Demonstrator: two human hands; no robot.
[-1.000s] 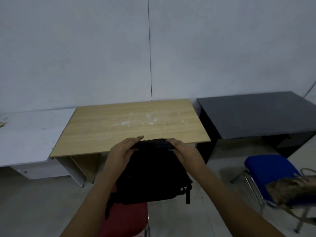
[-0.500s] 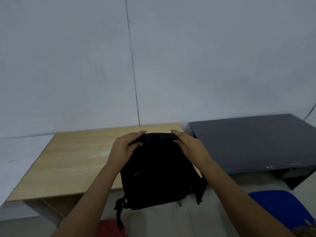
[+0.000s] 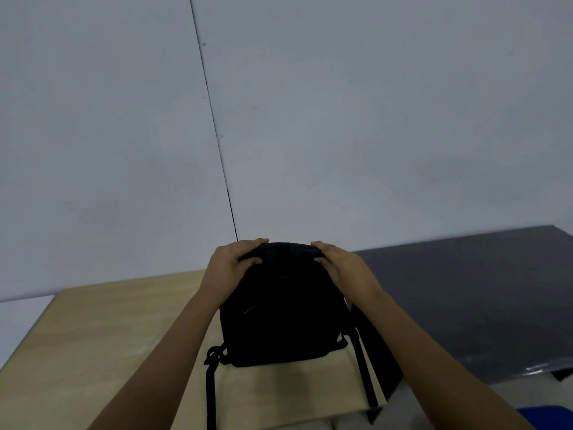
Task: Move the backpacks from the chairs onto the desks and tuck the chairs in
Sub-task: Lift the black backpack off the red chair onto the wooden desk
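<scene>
Backpack [image 3: 280, 308]: black, upright above wooden desk [image 3: 102, 342]; contact with desktop cannot be determined
Left hand [image 3: 231, 266]: clamped on backpack top, left side
Right hand [image 3: 344, 268]: clamped on top, right side
Straps [image 3: 210, 392]: hanging over front desk edge

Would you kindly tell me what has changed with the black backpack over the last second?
The black backpack went up off the red chair and forward; it is now over the wooden desk, its base at or just above the top. The camera tilted up, so the red chair has dropped out of view. Unchanged: the left hand and right hand both grip the backpack's top, and the dark desk stands alongside.
</scene>
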